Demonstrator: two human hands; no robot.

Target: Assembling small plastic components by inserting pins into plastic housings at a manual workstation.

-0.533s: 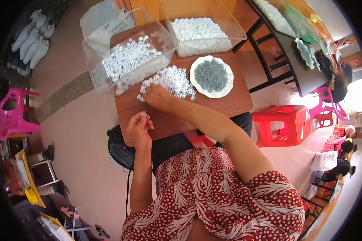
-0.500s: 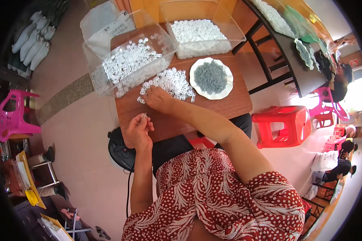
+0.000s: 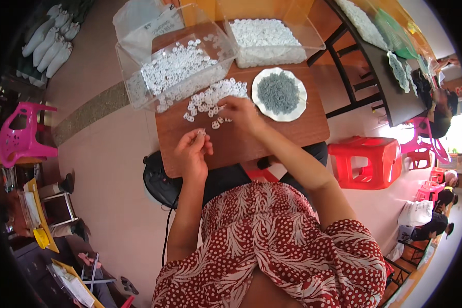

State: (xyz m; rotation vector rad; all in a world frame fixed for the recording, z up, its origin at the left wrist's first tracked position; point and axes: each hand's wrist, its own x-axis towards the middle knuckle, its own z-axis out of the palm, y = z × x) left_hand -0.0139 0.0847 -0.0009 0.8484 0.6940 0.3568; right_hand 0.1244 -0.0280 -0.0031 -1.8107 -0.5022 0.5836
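Observation:
My left hand point(image 3: 192, 150) is raised over the near left part of the small brown table point(image 3: 272, 138), fingertips pinched on a small white plastic piece point(image 3: 201, 132). My right hand point(image 3: 239, 112) rests on the tabletop with its fingers closed at the near edge of a loose pile of small white pieces point(image 3: 210, 99); what it holds is hidden. Right of that hand sits a white plate point(image 3: 300, 97) heaped with small grey parts point(image 3: 277, 92). Behind the pile stand two clear plastic boxes with white pieces, one at the left point(image 3: 174, 69) and one at the right point(image 3: 267, 37).
A red plastic stool point(image 3: 367, 161) stands right of the table, a pink chair point(image 3: 20, 136) far left. A dark table with trays point(image 3: 390, 66) is at the upper right, with people sitting beyond it. A black fan point(image 3: 159, 179) sits on the floor by my left knee.
My left hand has lifted a little with the white piece at its fingertips. My right hand stays at the pile's near edge.

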